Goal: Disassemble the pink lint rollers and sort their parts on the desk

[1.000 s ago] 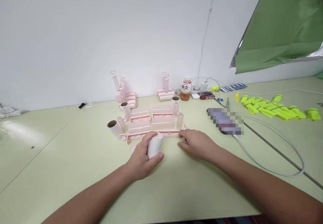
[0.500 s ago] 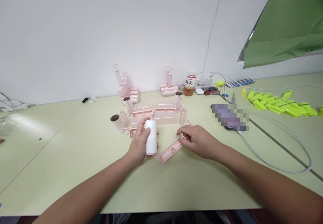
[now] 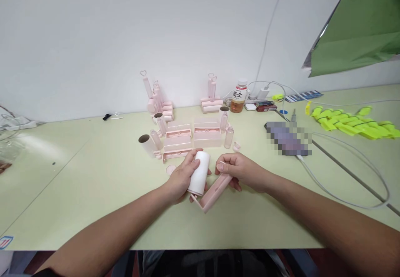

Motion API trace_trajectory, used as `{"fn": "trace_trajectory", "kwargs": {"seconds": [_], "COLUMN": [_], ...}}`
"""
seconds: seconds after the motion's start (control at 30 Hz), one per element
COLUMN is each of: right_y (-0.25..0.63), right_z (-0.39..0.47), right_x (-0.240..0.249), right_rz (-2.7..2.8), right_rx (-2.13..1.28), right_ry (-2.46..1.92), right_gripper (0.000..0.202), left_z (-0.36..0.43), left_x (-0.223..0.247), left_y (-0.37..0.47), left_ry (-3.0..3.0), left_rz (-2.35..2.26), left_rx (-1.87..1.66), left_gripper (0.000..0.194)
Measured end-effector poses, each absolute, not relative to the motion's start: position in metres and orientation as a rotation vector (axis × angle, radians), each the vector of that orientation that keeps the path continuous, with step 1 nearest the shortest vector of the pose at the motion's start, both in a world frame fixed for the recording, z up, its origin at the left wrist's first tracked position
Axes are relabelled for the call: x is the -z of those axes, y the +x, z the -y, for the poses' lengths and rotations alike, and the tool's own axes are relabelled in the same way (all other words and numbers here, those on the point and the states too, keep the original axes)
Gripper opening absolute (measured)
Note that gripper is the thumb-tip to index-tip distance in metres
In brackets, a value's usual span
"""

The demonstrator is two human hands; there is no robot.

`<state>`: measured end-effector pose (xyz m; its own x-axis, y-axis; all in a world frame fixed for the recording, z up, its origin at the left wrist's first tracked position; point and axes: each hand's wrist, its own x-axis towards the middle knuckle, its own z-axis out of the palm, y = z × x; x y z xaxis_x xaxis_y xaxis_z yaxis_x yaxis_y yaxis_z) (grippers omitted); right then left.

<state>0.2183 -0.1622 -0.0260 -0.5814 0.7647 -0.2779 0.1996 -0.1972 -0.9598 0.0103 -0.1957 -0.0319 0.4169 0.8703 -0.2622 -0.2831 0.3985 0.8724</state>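
Note:
My left hand [image 3: 181, 180] is wrapped round a white sticky roll [image 3: 200, 172], which tilts with its lower end toward me. Against that lower end lies one end of a long, open pink lint roller holder [image 3: 215, 193]. My right hand [image 3: 240, 168] grips the far end of this holder. Left of the roll, a round pink cap [image 3: 171, 169] lies on the table. Just beyond my hands are more pink holders [image 3: 177, 155], pale translucent covers [image 3: 207, 139] and clear pink handles [image 3: 229, 137]. White rolls with brown cores [image 3: 146, 144] stand among them.
Finished-looking pink rollers [image 3: 212, 104] stand by the wall beside a drink bottle [image 3: 239, 97]. At right are a blurred-out phone [image 3: 287, 139], its white cable [image 3: 353, 206] and several neon yellow pieces [image 3: 353, 123]. At the far left edge, part of another person's hand [image 3: 4, 167] shows.
My right hand has lifted the pink holder off the table and brought its near end against the bottom of the roll. The roll has shifted right and tilted.

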Motion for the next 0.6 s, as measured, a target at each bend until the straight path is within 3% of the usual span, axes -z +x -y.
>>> {"fn": "trace_trajectory", "kwargs": {"seconds": [0.6], "right_y": [0.2168], "right_z": [0.1624], "right_x": [0.0282], "right_rz": [1.383], "right_rx": [-2.065], "right_ry": [-1.001], "right_gripper": [0.047], "left_z": [0.1983], "left_x": [0.0344], "left_y": [0.0085], "left_ry": [1.153], "left_rz": [-0.956], "left_rx": [-0.847], "left_gripper": [0.06]}}
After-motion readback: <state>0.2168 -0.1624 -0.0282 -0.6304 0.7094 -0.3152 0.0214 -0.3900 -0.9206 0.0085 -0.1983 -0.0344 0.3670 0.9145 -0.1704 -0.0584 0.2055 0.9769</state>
